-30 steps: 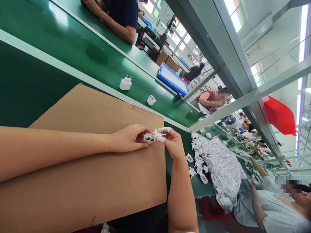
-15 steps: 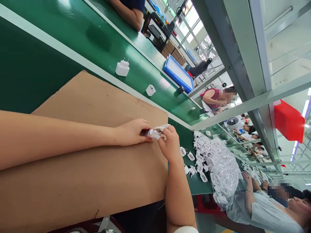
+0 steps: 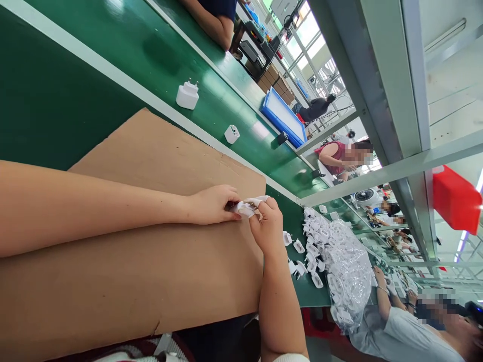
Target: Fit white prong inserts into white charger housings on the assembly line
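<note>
Both my hands meet over the far end of a brown cardboard sheet (image 3: pixel 151 241). My left hand (image 3: pixel 213 205) is closed on a small white charger body (image 3: pixel 240 207), pinching it from the left. My right hand (image 3: pixel 267 226) is closed too, its fingertips wrapped in white tape, pressing a white plug piece (image 3: pixel 252 203) against the charger body. The two parts sit together between my fingers and are mostly hidden by them.
A pile of white plug pieces and a clear plastic bag (image 3: pixel 335 256) lies to the right of my hands. On the green conveyor belt (image 3: pixel 124 55) stand a finished white charger (image 3: pixel 187 94) and a smaller white part (image 3: pixel 231 134). A blue tray (image 3: pixel 285 118) lies farther along. Other people sit nearby.
My hands have come together: the plug piece in my right hand, held apart a second ago, is now pressed against the charger body in my left. The view has tilted slightly.
</note>
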A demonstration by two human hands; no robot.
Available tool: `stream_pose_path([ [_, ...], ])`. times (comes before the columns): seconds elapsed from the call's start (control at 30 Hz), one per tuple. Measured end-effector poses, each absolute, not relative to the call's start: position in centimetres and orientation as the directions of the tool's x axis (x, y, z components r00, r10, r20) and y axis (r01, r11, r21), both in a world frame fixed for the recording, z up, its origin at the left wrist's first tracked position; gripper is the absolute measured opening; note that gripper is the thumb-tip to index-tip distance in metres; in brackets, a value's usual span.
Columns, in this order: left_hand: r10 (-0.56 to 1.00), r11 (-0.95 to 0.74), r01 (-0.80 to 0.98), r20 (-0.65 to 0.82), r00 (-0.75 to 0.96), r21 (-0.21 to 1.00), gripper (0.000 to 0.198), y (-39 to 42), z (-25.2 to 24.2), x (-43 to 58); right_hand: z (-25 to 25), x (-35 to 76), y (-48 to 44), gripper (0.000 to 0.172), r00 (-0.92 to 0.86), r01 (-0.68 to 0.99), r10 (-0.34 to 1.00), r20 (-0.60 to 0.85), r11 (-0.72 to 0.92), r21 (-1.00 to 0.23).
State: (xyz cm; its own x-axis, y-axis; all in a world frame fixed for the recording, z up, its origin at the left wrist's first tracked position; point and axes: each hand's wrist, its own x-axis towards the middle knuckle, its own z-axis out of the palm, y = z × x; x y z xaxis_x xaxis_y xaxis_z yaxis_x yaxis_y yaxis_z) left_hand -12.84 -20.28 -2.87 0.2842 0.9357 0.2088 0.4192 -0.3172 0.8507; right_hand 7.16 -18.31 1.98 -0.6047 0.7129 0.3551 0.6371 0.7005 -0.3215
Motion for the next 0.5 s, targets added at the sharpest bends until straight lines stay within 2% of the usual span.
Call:
stream_pose_path([
  [0.13,0.937,-0.313,0.409,0.209,0.279,0.857,0.037,-20.3,-3.0,-12.8,2.4,6.6,-18.2,0.023,-0.623,0.660,0.712,0.323,0.701,-0.271],
  [0.27,0.937,-0.302,0.422,0.184,0.298,0.855,0.035,-20.3,-2.8,-12.7,2.6,6.3,-18.1,0.018,-0.561,0.722,0.774,0.292,0.630,-0.284],
  [0.4,0.941,-0.307,0.457,0.194,0.277,0.835,0.036,-20.2,-2.7,-12.7,1.7,6.3,-18.6,0.010,-0.459,0.732,0.827,0.323,0.559,-0.390],
  [0.5,0.937,-0.318,0.476,0.196,0.288,0.820,0.037,-20.5,-2.5,-12.6,0.4,6.1,-18.8,0.011,-0.381,0.715,0.853,0.357,0.517,-0.471],
])
